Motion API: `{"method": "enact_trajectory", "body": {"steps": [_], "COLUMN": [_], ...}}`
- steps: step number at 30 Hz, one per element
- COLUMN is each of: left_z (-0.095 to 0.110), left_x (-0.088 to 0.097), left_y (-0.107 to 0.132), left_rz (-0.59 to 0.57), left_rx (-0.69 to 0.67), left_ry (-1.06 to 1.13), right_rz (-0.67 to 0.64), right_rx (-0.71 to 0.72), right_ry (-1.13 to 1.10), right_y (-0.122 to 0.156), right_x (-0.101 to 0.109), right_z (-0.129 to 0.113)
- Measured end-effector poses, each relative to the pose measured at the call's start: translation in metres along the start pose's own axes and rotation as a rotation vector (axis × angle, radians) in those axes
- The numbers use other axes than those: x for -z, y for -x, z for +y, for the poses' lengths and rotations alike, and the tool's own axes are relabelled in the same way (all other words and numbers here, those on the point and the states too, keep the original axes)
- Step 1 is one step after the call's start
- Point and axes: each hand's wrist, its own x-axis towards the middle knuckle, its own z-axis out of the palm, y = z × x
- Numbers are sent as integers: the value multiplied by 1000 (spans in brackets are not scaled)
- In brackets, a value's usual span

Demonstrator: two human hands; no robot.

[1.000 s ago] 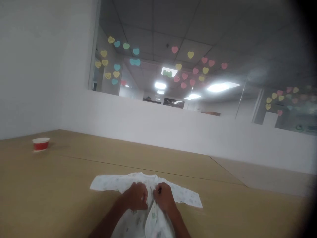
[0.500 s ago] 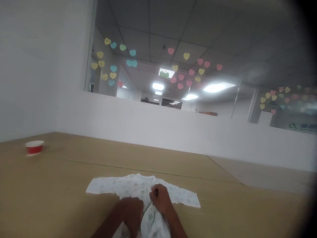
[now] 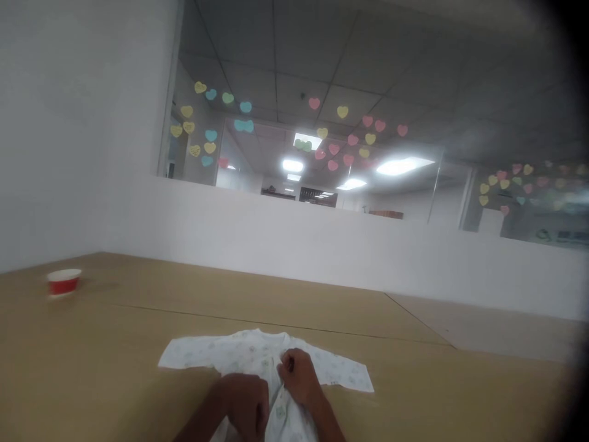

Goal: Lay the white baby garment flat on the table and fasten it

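Note:
A small white baby garment (image 3: 239,350) with a faint green print lies on the table, its two long sleeves spread out sideways and its neckline facing away from me. My right hand (image 3: 298,376) is closed in a pinch on the cloth at the front edge, just below the neckline. Lower and to the left, my left hand (image 3: 246,402) is curled closed on the garment's front, with its fingertips largely hidden. Between the hands runs the front opening. The lower part of the garment is covered by my forearms and cut off by the frame's bottom.
A red and white paper bowl (image 3: 64,282) stands at the far left of the wooden table (image 3: 151,282). Behind the table rises a white wall (image 3: 257,236) with a window above it, dotted with several heart-shaped sticky notes.
The view has tilted up slightly, so everything sits a little lower. My left hand has turned a bit, and the cloth under my right hand lies less bunched.

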Motion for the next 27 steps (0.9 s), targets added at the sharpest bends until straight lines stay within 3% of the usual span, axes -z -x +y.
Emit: {"method": "enact_trajectory", "body": {"steps": [6,8,10,12,14,16,17,22,27], "left_z": [-6,-9,-13,-16,-21,-27,-30,-45,-51], "left_x": [13,15,15,12,5,-8,-15,-41,-42], "left_y": [11,12,9,2,-11,-27,-36,-62,-67], "left_rz": [-235,-260,-229,-47,280,574,654,714,724], "left_rx": [0,33,-17,-129,-171,-106,-64,-9,-53], "left_ry": [117,117,165,197,154,77,47,22,121], "right_rz": [-22,-24,-36,-54,-61,-46,-35,-51,-69], "right_rx": [-42,-40,-36,-32,-17,-1,6,44,66], "right_ry": [-22,-11,-17,-29,-26,-14,-10,27,-11], "right_y": [2,2,2,2,2,2,2,2,1], "right_x": [5,6,5,2,0,-2,-3,-5,-2], "right_z": [-9,-11,-10,-7,-4,0,2,8,2]}}
